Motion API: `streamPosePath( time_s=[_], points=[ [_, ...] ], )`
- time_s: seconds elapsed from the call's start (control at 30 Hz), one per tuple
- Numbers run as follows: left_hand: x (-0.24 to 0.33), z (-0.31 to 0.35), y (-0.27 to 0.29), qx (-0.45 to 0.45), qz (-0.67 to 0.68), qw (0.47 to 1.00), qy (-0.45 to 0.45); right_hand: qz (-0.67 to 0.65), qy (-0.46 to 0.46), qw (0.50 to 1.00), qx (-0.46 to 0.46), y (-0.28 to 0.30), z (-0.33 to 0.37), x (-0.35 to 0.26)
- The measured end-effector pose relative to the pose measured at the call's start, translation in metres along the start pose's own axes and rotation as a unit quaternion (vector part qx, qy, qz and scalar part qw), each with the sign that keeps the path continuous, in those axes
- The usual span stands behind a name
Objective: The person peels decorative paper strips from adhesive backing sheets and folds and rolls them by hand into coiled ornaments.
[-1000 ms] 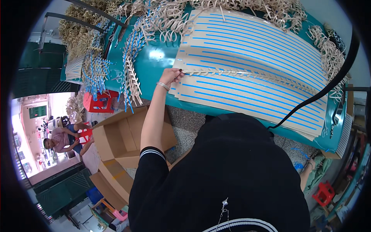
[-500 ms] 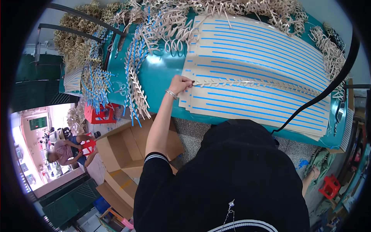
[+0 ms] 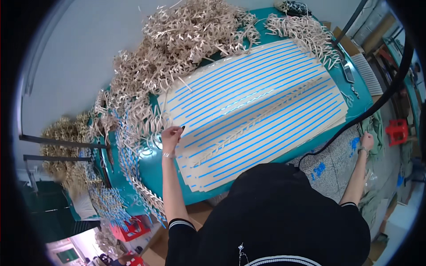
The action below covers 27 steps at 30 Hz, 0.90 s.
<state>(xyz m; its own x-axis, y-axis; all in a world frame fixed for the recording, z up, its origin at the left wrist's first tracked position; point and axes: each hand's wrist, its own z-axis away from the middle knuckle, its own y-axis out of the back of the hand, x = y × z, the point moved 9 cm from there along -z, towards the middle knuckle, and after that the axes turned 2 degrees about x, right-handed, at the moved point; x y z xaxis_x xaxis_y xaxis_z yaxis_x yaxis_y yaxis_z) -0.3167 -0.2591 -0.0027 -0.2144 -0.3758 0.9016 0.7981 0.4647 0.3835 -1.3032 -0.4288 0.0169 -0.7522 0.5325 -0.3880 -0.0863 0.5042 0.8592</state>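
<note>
My left hand (image 3: 171, 138) is at the left edge of a stack of beige sheets (image 3: 266, 62) printed with blue lines. Its thumb and fingers are pinched around a small dark tip that I cannot make out. A leaf-edged beige strip (image 3: 248, 126) runs slantwise across the top sheet, its near left end apart from this hand. Behind the strip, the sheet bulges up in a long ridge. Off the table at the right, my right hand (image 3: 367, 141) hangs beside a green cloth (image 3: 377, 133); its fingers are too small to read.
A large heap of cut beige strips (image 3: 186, 44) lies along the far side of the teal table (image 3: 195, 196). Blue-and-beige strips (image 3: 133, 170) trail over its left end. Scissors (image 3: 348, 99) lie at the right. A black cable (image 3: 341, 135) crosses the right side. Red stools (image 3: 396, 132) stand on the floor.
My view has turned, showing more of the right side. My left hand has left the strip's end and moved farther up the sheet's edge. My right hand and forearm show more fully.
</note>
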Motion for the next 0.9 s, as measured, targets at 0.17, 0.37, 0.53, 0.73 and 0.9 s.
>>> streamPosePath(
  time_s=[0.17, 0.37, 0.53, 0.73, 0.9],
  points=[
    [0.032, -0.083, -0.009, 0.011, 0.122, 0.992, -0.040, -0.012, 0.004, 0.999, -0.034, 0.021, 0.021, 0.007],
    [0.019, -0.142, -0.019, 0.034, 0.047, 0.995, 0.082, -0.028, -0.080, 0.992, -0.099, 0.019, 0.054, 0.055],
    [0.001, -0.166, -0.014, 0.223, 0.120, 0.966, 0.054, -0.209, -0.181, 0.958, -0.082, 0.003, 0.083, 0.081],
    [-0.011, -0.186, 0.008, 0.334, 0.033, 0.940, 0.068, -0.152, -0.096, 0.972, -0.154, -0.016, 0.063, 0.031],
    [0.055, -0.153, -0.013, 0.287, -0.035, 0.954, -0.084, -0.074, 0.007, 0.988, -0.136, -0.013, 0.068, -0.050]
  ],
)
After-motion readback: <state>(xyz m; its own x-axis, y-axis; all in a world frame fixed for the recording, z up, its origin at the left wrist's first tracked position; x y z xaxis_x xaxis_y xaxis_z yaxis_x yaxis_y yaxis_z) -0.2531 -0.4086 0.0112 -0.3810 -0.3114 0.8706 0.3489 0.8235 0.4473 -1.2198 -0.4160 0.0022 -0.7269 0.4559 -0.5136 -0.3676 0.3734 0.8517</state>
